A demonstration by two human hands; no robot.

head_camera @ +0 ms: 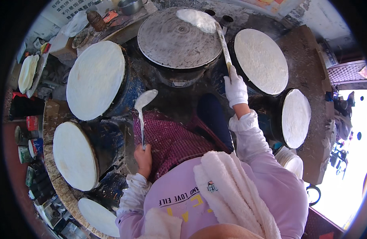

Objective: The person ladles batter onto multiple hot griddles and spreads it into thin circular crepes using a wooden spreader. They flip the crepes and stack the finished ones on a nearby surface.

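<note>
My bare left hand point(143, 159) grips a metal ladle point(146, 98), its bowl and handle coated with pale batter, held over my lap. A white knitted glove covers my right hand point(236, 89), which is closed around the handle of a long batter-caked spreader point(223, 41). The spreader's far end meets a mound of wet batter point(198, 18) at the upper right of a round griddle point(174, 38). Dark swirl marks cover the rest of that griddle. On the griddle to its right lies a pale flatbread point(260, 61) that reaches nearly to the rim.
More griddles ring me, with pale rounds on the left point(96, 80), lower left point(75, 156), bottom left point(99, 217) and right point(296, 118). Stacked rounds point(290, 161) sit by my right elbow. A metal bowl point(130, 6) stands on the back ledge. Brown board point(306, 74) lines the right.
</note>
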